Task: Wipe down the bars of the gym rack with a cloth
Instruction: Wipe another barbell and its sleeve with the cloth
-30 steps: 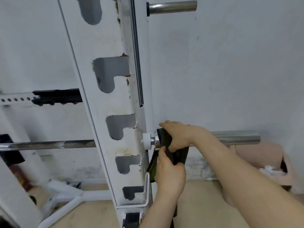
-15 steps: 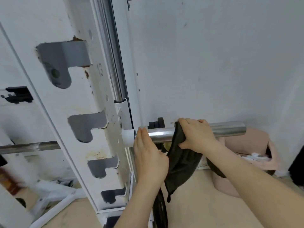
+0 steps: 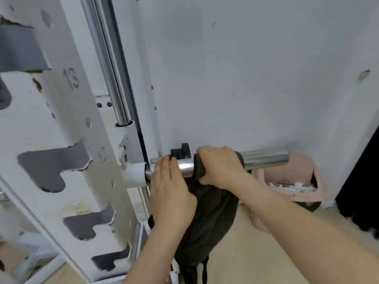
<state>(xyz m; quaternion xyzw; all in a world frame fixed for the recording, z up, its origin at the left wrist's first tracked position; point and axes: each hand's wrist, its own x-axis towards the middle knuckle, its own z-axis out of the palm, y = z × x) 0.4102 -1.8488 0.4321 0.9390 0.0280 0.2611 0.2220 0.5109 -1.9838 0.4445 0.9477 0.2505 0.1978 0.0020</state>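
A shiny chrome bar sleeve (image 3: 264,158) sticks out to the right from the white gym rack upright (image 3: 67,124). My right hand (image 3: 219,167) is closed over a dark cloth (image 3: 207,224) wrapped round the middle of the sleeve, and the rest of the cloth hangs down below. My left hand (image 3: 170,191) grips the bare sleeve near the white collar (image 3: 135,175), just left of the cloth. A vertical chrome guide rod (image 3: 110,78) runs up the rack behind.
A pink bin (image 3: 291,181) with white scraps stands on the floor under the sleeve's free end, against the white wall (image 3: 246,68). Black weight plates (image 3: 181,152) show behind the sleeve. Notched slots numbered 12 and 13 line the upright. A dark object fills the far right edge.
My right hand has slid the cloth rightward along the sleeve, away from the collar. My left hand has let go of the cloth and taken hold of the bare sleeve. The view moved closer.
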